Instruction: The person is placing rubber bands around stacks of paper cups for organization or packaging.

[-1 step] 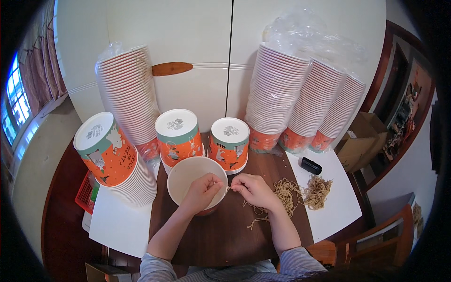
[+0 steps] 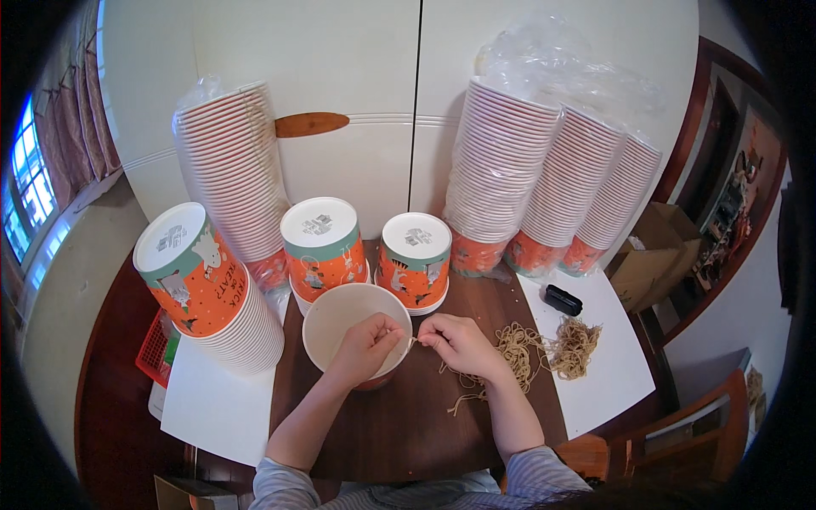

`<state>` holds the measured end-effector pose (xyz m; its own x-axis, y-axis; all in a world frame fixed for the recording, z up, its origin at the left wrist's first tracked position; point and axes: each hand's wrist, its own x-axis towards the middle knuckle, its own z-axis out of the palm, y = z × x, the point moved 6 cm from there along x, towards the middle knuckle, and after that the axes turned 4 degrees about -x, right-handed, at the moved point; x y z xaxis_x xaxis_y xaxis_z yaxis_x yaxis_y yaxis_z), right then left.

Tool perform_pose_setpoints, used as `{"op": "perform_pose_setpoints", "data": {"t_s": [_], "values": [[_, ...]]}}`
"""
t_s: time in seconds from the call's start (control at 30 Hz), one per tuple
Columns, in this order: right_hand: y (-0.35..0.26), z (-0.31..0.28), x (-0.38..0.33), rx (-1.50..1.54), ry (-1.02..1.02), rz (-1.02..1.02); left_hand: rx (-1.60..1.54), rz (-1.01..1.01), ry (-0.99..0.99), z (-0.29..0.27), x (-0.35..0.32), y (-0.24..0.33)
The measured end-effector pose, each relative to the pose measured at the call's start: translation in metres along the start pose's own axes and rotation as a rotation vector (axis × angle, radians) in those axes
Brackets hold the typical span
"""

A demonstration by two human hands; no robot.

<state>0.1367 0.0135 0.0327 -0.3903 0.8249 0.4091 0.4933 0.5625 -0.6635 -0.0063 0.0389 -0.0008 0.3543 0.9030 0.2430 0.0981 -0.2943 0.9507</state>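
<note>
Two hands, one bit of string (image 2: 413, 342) btwn them, right at the R side of the open bucket's rim. L hand (image 2: 371, 348) hangs over the mouth of the open bucket (image 2: 338, 319); R hand (image 2: 459, 347) is just outside it, over the brown tabletop (image 2: 365, 442). Both have thumb + fingertips closed in a small pinch, no real gap, facing each other w/ the string in the short space btwn — L's hold is partly hidden, but looks like a grip too. Visible bit of string is short, approx. crosswise, L to R; can't tell where its ends go.

Bucket stands mouth up, its mouth mostly to the L of the string, so L hand is nearer its middle. Loose strands (image 2: 516, 347) lie R of the R hand, around that wrist — R is the closer one by far. Bundle of strands (image 2: 575, 348) sits farther R, near a black object (image 2: 563, 299). Two upturned buckets (image 2: 320, 242) (image 2: 415, 263) stand just beyond the open one.
</note>
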Motion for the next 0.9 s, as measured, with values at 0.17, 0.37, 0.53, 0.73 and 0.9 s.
{"op": "perform_pose_setpoints", "data": {"t_s": [0.17,0.37,0.53,0.73,0.9], "values": [[0.003,0.004,-0.001,0.014,-0.036,-0.014,0.063,0.003,0.015,-0.001,-0.001,-0.001],[0.000,0.010,-0.002,0.046,-0.131,-0.079,0.113,0.005,0.011,0.000,-0.003,0.002],[0.004,0.014,-0.002,0.102,-0.212,-0.107,0.194,-0.001,0.000,0.002,-0.004,0.004],[0.008,0.014,-0.003,0.206,-0.180,-0.056,0.235,0.048,0.087,-0.004,-0.005,0.009],[0.022,0.009,-0.004,0.392,-0.144,0.140,-0.020,-0.006,-0.026,-0.009,-0.005,0.008]]}}
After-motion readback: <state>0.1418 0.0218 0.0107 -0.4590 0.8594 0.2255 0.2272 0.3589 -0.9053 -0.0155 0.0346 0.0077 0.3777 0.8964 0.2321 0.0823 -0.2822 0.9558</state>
